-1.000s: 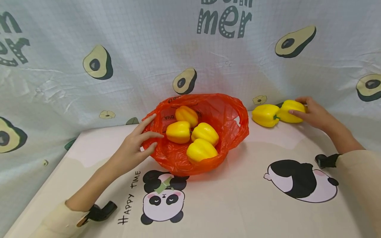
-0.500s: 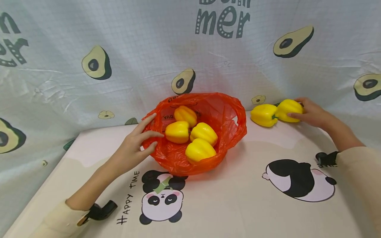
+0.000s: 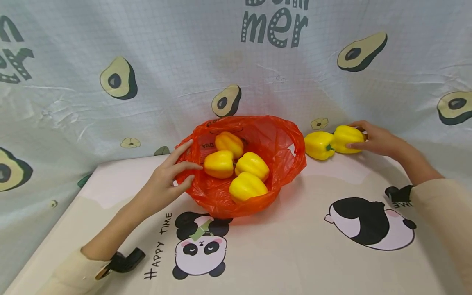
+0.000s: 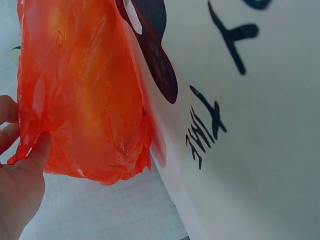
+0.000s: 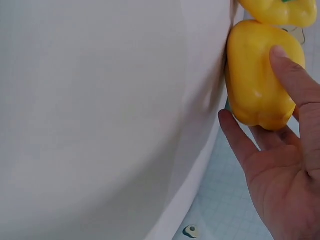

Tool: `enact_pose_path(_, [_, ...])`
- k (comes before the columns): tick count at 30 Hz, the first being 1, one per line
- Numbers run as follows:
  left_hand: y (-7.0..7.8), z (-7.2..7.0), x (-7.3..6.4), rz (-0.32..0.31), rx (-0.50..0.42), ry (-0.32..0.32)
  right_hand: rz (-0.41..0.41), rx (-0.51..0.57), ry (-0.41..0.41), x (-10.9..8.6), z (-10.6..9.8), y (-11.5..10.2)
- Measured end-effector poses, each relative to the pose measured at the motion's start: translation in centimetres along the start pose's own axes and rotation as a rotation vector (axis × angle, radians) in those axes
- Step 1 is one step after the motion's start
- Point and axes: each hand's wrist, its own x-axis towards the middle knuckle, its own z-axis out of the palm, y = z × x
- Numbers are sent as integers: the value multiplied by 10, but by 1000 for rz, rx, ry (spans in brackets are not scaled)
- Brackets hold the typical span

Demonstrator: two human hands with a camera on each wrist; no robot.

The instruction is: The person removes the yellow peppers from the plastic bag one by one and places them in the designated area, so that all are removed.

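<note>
A red plastic bag (image 3: 217,208) lies with its mouth spread, and several yellow bell peppers (image 3: 248,186) rest inside it. My left hand (image 3: 164,182) grips the bag's left rim, its fingers reaching over the edge. In the left wrist view the thumb lies against the red film of the bag (image 4: 95,95). At the far right, my right hand (image 3: 381,141) holds a yellow bell pepper (image 3: 347,139), thumb on its near side and fingers around its end. That pepper touches another yellow bell pepper (image 3: 318,145), which sits beside the bag's right rim. Some right fingers are hidden behind the held pepper.
A light cloth with panda prints covers the table (image 3: 287,254). Behind it hangs a pale curtain (image 3: 177,49) with avocado prints, close to the peppers and the bag. The table's left edge slants along the left side.
My right hand has moved left with its pepper, and the neighbouring pepper has shifted left with it, up to the bag's rim. The left hand and the bag stay nearly still.
</note>
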Motion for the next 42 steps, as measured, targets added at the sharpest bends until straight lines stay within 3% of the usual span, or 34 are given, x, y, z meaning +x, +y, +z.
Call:
enact_pose_path(10, [2, 0, -2, 0, 1, 5, 11, -67, 17, -3, 1, 3])
enact_pose_path(18, [4, -2, -4, -11, 6, 5, -59, -86, 43, -7, -3, -6])
enact_pose_path(25, [5, -1, -5, -21, -18, -12, -163, -122, 193, -26, -4, -36])
enact_pose_path(30, [9, 0, -6, -24, -8, -5, -303, -180, 273, -45, 1, -67])
enact_pose_path(34, [13, 0, -8, -26, -1, 5, -389, -208, 295, -58, 5, -88])
enact_pose_path(42, [22, 5, -12, -12, -8, 13, -480, -216, 290, -77, 12, -114])
